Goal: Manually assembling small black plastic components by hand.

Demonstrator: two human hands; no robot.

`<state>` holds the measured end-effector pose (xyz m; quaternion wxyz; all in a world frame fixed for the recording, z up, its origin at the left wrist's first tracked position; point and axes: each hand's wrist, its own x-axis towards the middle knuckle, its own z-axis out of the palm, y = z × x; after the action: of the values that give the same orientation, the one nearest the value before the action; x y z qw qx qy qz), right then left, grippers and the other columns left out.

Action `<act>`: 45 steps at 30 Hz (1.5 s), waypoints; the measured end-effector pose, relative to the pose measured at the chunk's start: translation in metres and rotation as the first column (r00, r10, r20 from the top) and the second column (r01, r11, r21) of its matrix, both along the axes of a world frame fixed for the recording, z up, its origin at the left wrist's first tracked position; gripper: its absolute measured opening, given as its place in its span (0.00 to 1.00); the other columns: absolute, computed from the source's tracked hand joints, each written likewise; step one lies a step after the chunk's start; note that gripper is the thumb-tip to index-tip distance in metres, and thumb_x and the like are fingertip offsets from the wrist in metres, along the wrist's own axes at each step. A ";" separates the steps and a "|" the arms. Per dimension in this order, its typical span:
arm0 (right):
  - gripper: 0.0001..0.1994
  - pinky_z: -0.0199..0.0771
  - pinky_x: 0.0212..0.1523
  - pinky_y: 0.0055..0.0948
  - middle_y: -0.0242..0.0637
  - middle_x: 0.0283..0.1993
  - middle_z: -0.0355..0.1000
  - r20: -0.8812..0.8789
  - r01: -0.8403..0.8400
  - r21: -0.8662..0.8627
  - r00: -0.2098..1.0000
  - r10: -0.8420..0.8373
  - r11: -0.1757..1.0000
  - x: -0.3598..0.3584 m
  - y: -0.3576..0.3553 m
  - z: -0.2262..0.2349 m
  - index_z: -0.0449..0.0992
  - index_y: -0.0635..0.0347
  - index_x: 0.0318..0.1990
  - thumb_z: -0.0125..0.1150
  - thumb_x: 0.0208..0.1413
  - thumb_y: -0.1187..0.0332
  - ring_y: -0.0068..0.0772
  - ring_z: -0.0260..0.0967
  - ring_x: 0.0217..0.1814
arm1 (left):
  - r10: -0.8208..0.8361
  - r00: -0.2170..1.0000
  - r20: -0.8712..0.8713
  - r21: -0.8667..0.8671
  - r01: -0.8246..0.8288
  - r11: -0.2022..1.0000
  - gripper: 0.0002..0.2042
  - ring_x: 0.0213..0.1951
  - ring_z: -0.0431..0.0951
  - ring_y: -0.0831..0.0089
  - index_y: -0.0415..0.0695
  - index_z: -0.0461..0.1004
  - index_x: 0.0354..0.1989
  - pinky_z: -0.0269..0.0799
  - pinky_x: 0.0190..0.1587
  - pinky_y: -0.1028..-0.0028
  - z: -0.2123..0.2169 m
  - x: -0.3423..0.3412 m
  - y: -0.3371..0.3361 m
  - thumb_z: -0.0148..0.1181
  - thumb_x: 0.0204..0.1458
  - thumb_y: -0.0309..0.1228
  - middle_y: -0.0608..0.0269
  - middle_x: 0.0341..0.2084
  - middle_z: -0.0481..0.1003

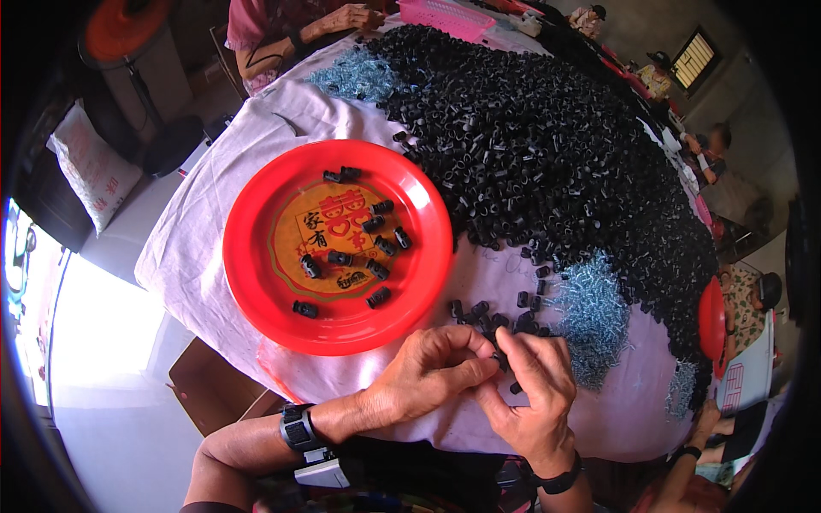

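My left hand pinches a small black plastic cord-lock piece between thumb and forefinger. Curled against it from the other side, my right hand has its fingertips closed at the same piece, and they hide most of it. Just beyond my fingers lies a loose cluster of black cord-lock parts. To its right spreads a heap of small bluish metal springs. On the left a round red plate holds several black cord locks, scattered over its printed middle.
A great mound of black plastic parts covers the far table, with more springs at its left edge. A pink basket stands at the back. Opposite, a person's hand rests nearby. An open cardboard box sits below the table's left edge.
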<state>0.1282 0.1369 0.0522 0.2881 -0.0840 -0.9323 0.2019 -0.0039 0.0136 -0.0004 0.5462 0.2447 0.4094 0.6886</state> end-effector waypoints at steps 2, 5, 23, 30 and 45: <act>0.31 0.76 0.40 0.37 0.39 0.47 0.77 -0.005 -0.037 0.000 0.999 0.037 0.999 0.000 0.004 -0.002 0.81 0.58 0.57 0.78 0.38 0.76 0.41 0.73 0.43 | -0.016 0.999 0.031 -0.002 0.016 1.000 0.08 0.43 0.79 0.82 0.38 0.77 0.47 0.77 0.45 0.77 0.000 0.000 0.000 0.63 0.65 0.29 0.65 0.39 0.81; 0.31 0.76 0.40 0.37 0.39 0.48 0.77 -0.013 -0.095 -0.005 0.995 0.095 0.995 -0.001 0.011 -0.007 0.81 0.57 0.57 0.80 0.39 0.74 0.41 0.73 0.43 | 0.011 0.996 0.085 0.029 -0.013 1.000 0.09 0.42 0.79 0.82 0.37 0.77 0.48 0.78 0.46 0.77 0.003 0.000 0.000 0.62 0.66 0.29 0.65 0.39 0.81; 0.23 0.79 0.42 0.37 0.41 0.44 0.79 -0.001 -0.169 0.083 0.985 0.170 0.982 0.000 0.025 -0.009 0.83 0.64 0.49 0.76 0.40 0.75 0.43 0.76 0.41 | -0.252 0.967 -0.041 -0.073 0.248 0.966 0.18 0.47 0.81 0.75 0.32 0.77 0.52 0.85 0.50 0.72 0.013 -0.010 -0.004 0.51 0.72 0.38 0.58 0.43 0.81; 0.21 0.79 0.41 0.36 0.42 0.43 0.79 0.000 -0.168 0.078 0.986 0.168 0.983 -0.001 0.023 -0.015 0.82 0.66 0.49 0.74 0.43 0.76 0.43 0.76 0.38 | -0.266 0.964 0.002 -0.072 0.265 0.961 0.19 0.50 0.81 0.73 0.34 0.77 0.54 0.83 0.53 0.69 0.011 -0.011 -0.004 0.49 0.73 0.40 0.58 0.44 0.81; 0.16 0.78 0.40 0.35 0.40 0.41 0.80 -0.106 -0.055 0.231 0.991 0.081 0.971 0.009 0.025 0.000 0.82 0.66 0.47 0.76 0.52 0.70 0.39 0.78 0.39 | -0.231 0.958 0.170 -0.084 0.247 0.965 0.22 0.54 0.80 0.64 0.34 0.69 0.61 0.80 0.57 0.65 0.005 -0.004 -0.003 0.44 0.75 0.43 0.50 0.52 0.77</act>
<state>0.1373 0.1623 0.0517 0.3420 -0.0065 -0.9334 0.1082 -0.0079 0.0102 0.0045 0.6684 0.2078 0.3673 0.6124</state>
